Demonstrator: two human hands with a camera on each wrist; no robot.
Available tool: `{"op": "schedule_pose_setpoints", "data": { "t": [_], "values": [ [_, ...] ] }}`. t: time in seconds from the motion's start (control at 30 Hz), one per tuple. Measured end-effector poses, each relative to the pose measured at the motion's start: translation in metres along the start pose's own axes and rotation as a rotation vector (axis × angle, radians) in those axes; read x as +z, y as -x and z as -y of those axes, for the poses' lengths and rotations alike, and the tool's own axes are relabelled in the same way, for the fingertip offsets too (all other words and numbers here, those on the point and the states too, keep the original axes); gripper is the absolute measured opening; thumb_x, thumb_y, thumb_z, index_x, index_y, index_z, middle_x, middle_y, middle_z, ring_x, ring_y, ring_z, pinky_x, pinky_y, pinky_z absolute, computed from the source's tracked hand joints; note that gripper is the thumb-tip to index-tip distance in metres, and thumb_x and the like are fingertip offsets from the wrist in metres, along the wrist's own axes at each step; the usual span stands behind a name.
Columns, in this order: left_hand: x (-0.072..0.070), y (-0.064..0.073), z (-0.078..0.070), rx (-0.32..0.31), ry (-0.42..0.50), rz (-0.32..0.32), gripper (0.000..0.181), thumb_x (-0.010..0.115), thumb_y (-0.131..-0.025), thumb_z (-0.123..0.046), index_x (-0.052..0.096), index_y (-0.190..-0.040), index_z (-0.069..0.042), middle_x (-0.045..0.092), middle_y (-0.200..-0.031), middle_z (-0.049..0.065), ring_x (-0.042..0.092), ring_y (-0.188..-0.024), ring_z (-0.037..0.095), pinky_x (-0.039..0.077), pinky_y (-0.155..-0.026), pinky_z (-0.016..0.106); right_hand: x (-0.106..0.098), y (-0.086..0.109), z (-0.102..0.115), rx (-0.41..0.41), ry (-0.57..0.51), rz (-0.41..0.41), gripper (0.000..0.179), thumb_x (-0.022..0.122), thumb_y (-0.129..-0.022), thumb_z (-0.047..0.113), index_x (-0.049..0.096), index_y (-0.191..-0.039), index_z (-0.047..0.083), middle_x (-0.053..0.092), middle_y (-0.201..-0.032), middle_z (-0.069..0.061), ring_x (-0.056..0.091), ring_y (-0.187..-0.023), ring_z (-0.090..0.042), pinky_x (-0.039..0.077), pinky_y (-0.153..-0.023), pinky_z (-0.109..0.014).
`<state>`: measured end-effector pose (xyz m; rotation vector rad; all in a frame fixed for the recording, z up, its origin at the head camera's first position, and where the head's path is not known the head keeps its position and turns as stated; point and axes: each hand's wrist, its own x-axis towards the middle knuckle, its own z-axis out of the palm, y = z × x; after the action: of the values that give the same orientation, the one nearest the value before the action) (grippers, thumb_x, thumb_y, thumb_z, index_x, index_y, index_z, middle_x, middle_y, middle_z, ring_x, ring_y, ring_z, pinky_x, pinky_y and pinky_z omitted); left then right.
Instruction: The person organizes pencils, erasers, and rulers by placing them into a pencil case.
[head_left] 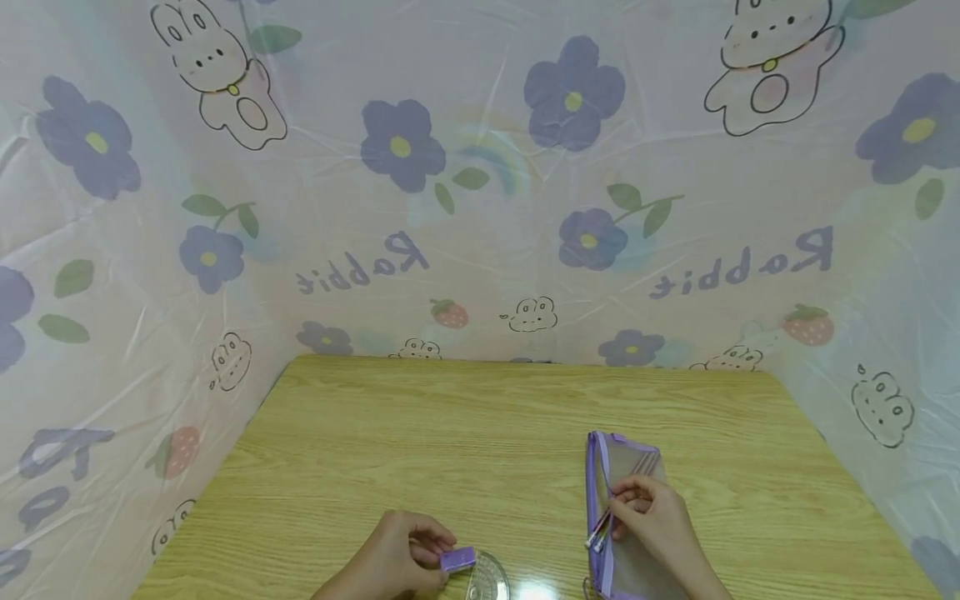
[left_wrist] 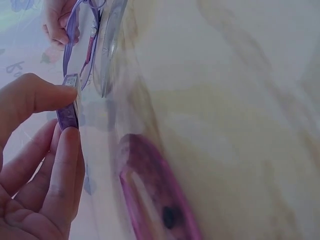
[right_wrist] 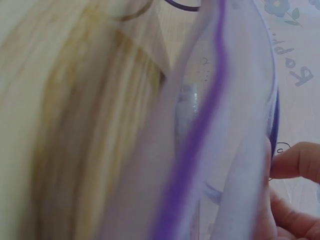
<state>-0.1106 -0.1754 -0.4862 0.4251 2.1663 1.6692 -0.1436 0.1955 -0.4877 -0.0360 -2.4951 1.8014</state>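
Note:
My left hand (head_left: 405, 554) pinches a small purple eraser (head_left: 457, 559) between thumb and fingers, low over the table. In the left wrist view the eraser (left_wrist: 68, 102) shows its narrow side, with the thumb on its upper end. Right beside it lies a clear protractor (head_left: 491, 577). To the right, a see-through pencil case (head_left: 626, 458) with purple edging lies with its zipper side open. My right hand (head_left: 651, 512) pinches the case's edge by the opening. Several pencils (head_left: 598, 533) slant inside it, their silvery ends towards me. The right wrist view shows the purple zipper strip (right_wrist: 195, 140) close up.
A pink-edged object with a dark spot (left_wrist: 162, 200) lies near the left hand in the left wrist view. The wood-grain table (head_left: 420, 442) is walled in by printed cloth (head_left: 480, 200) at the back and both sides.

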Motion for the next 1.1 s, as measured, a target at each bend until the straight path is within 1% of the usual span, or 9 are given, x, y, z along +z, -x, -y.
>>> {"op": "schedule_pose_setpoints", "data": {
  "t": [0.13,0.23,0.3,0.6,0.73,0.87,1.1],
  "values": [
    [0.001,-0.004,-0.006,0.007,-0.011,-0.013,0.027,0.079,-0.075,0.005,0.075,-0.100,-0.002,0.069,-0.094,0.005,0.067,-0.082,0.020,0.059,-0.072,0.025,0.000,0.000,0.000,-0.017,-0.001,0.003,0.015,0.071,-0.080,-0.012,0.066,-0.094,-0.011,0.064,-0.075,-0.010,0.061,-0.048,-0.019,0.056,-0.050,-0.029],
    [0.002,-0.007,-0.011,0.030,-0.017,-0.013,0.026,0.079,-0.075,0.007,0.075,-0.099,-0.001,0.069,-0.094,0.005,0.066,-0.083,0.018,0.059,-0.073,0.025,-0.001,0.000,0.000,-0.027,0.001,0.006,0.015,0.070,-0.080,-0.011,0.066,-0.094,-0.011,0.064,-0.075,-0.010,0.061,-0.048,-0.019,0.057,-0.050,-0.030],
    [0.002,-0.010,-0.013,0.057,-0.023,-0.007,0.026,0.080,-0.075,0.008,0.075,-0.099,-0.001,0.070,-0.094,0.005,0.066,-0.083,0.017,0.059,-0.073,0.025,-0.002,0.001,0.000,-0.030,0.003,0.005,0.015,0.070,-0.080,-0.011,0.066,-0.094,-0.011,0.064,-0.075,-0.010,0.061,-0.048,-0.019,0.057,-0.050,-0.030],
    [0.005,-0.018,-0.017,0.120,-0.044,-0.001,0.027,0.082,-0.075,0.006,0.074,-0.101,0.000,0.071,-0.095,0.002,0.067,-0.084,0.015,0.059,-0.074,0.025,-0.001,0.002,0.003,-0.005,0.000,0.002,0.014,0.069,-0.080,-0.012,0.065,-0.094,-0.011,0.063,-0.075,-0.011,0.061,-0.049,-0.019,0.057,-0.050,-0.031],
    [0.008,-0.021,-0.018,0.129,-0.037,0.004,0.028,0.081,-0.075,0.007,0.074,-0.100,0.000,0.071,-0.095,0.002,0.067,-0.085,0.015,0.060,-0.075,0.026,-0.001,0.003,0.005,-0.006,0.012,-0.001,0.015,0.070,-0.079,-0.012,0.066,-0.094,-0.011,0.063,-0.075,-0.010,0.061,-0.049,-0.018,0.057,-0.049,-0.030],
    [0.010,-0.024,-0.019,0.123,-0.026,0.001,0.028,0.079,-0.074,0.008,0.074,-0.099,-0.003,0.070,-0.094,0.002,0.067,-0.085,0.016,0.060,-0.076,0.027,-0.002,0.004,0.006,-0.017,0.028,-0.004,0.016,0.070,-0.079,-0.012,0.066,-0.094,-0.010,0.064,-0.076,-0.010,0.061,-0.049,-0.018,0.056,-0.050,-0.029],
    [0.016,-0.034,-0.024,0.129,-0.014,-0.005,0.025,0.082,-0.076,0.005,0.075,-0.098,-0.003,0.071,-0.095,0.002,0.068,-0.086,0.017,0.059,-0.076,0.026,-0.001,0.004,0.006,-0.025,0.032,-0.027,0.015,0.070,-0.078,-0.013,0.067,-0.092,-0.009,0.064,-0.074,-0.009,0.061,-0.048,-0.018,0.056,-0.049,-0.029]
  ]
}}
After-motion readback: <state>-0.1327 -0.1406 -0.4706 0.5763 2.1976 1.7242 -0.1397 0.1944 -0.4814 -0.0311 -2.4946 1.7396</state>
